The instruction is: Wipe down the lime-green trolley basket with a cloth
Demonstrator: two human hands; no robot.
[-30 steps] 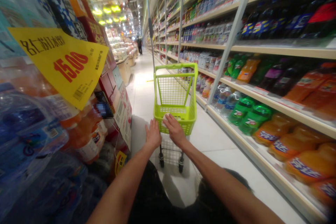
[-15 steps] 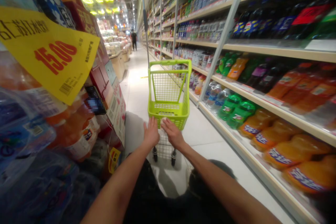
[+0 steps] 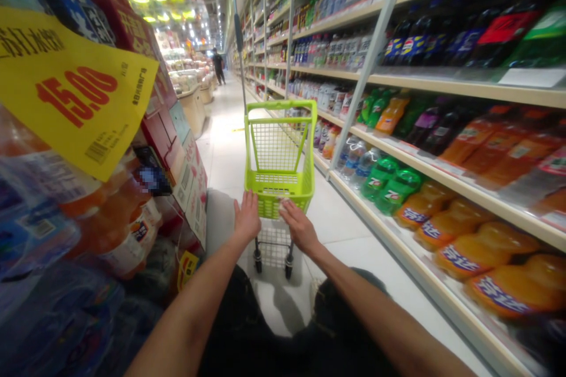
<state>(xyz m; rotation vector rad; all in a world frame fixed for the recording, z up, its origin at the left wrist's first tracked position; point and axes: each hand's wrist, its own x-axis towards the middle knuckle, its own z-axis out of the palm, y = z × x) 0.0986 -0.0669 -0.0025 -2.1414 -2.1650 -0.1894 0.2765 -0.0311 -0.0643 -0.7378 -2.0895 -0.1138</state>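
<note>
A small lime-green shopping cart stands in the aisle straight ahead of me, its basket empty. My left hand grips the near rim of the cart at its left corner. My right hand holds the same near rim a little to the right, fingers curled over it. Both of my forearms reach forward from the bottom of the view.
Shelves of soft-drink bottles run along the right side. On the left stand stacked bottle packs with a yellow price sign and red boxes. The white tiled aisle floor stretches ahead, where a person walks far off.
The cart and both hands have shifted slightly left in view as I move forward down the aisle. The left-hand display and price sign have slid closer and further left.
</note>
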